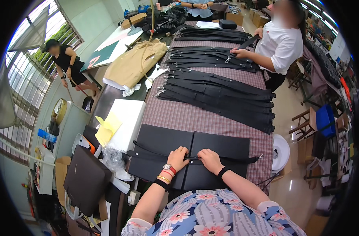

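Bench: checked cloth bench [211, 122], I see black panels [187, 157].
Strap: black strap [226, 159], long axis left-right.
Grips: left hand [178, 157], right hand [209, 159] both pinching it, side by side.

Hands [177, 157] on black strap [195, 158] (both pressing)

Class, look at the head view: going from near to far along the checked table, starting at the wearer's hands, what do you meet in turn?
Left hand and right hand on a thin black strap → two black panels → bare checked cloth → rows of black straps → co-worker's hand.
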{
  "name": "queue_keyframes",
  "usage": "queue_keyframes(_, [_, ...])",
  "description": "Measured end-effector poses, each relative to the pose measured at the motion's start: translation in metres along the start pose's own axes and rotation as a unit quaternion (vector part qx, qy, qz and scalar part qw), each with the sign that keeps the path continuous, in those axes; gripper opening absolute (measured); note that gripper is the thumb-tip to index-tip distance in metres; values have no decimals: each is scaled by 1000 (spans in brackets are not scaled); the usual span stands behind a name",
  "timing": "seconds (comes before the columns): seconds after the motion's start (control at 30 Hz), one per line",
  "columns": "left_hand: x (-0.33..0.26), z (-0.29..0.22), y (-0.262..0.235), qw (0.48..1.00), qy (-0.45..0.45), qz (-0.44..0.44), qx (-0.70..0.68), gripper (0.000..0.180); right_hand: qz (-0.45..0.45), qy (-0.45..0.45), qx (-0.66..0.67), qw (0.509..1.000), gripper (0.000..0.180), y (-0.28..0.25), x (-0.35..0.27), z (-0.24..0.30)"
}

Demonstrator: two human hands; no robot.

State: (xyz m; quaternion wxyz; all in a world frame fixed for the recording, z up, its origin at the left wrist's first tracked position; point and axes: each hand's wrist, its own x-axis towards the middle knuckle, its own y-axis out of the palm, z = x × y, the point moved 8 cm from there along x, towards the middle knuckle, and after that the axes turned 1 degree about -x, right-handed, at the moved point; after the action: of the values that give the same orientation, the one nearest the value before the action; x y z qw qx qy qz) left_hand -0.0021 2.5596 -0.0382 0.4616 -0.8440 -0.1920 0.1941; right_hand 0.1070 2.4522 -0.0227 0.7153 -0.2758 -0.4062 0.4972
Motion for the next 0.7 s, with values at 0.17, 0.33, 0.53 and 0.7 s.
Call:
queue_keyframes(0.17, [-25,0,-14,993,69,-91,-8,51,3,-10,1,1000,6,-3,-16,4])
queue_keyframes(0.33, [-39,27,-3,982,93,-132,97,34,-3,-6,25,1000,11,-27,-7,9])
queue_keyframes(0.53, [-58,88,-87,970,-45,-179,158,35,34,-3,74,997,27,-43,-6,-15])
queue_keyframes(0.7, [-60,22,-116,991,-1,-130,25,42,115,-102,30,988,64,-45,22,42])
